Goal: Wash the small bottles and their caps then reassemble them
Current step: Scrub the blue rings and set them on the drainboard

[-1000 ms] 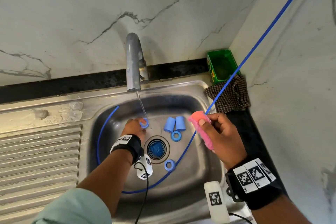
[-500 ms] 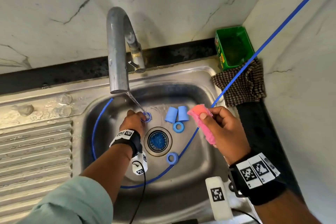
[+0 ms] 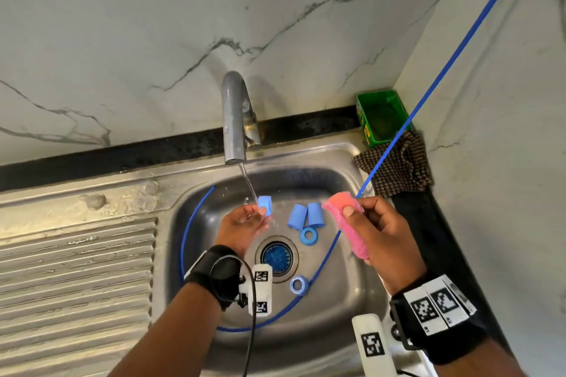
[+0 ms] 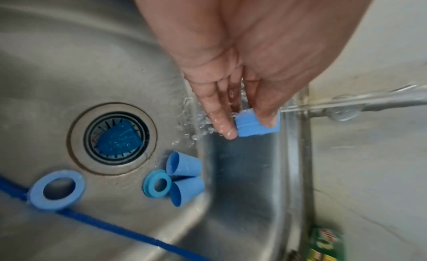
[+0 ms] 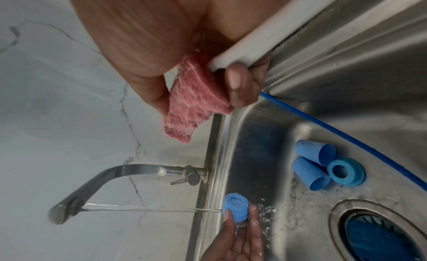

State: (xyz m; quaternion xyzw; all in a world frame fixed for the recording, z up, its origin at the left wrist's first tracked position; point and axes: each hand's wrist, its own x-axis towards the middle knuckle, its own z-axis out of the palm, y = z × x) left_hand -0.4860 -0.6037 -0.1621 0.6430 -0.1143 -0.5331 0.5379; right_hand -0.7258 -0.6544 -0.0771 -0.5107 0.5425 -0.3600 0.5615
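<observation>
My left hand (image 3: 259,214) pinches a small blue cap (image 3: 265,204) between thumb and fingertips, right in the water stream from the tap (image 3: 234,119). The left wrist view shows the same cap (image 4: 256,127) at my fingertips, and the right wrist view shows it (image 5: 235,208) hit by the stream. My right hand (image 3: 352,213) grips a pink sponge (image 3: 347,231) above the right side of the sink, apart from the cap. Two blue bottles (image 3: 306,215) lie side by side on the sink floor. A blue ring cap (image 3: 308,236) touches them. A paler ring cap (image 3: 298,284) lies nearer me.
The steel sink (image 3: 343,162) has a drain (image 3: 277,257) with a blue piece in it. A blue hose (image 3: 407,122) runs from the upper right and loops round the basin. A checked cloth (image 3: 398,168) and green box (image 3: 382,116) sit at the back right. A ribbed drainboard (image 3: 76,269) lies left.
My left hand has turned palm up and lifted the cap higher into the stream. The right hand still holds the sponge in about the same place. The head view has shifted.
</observation>
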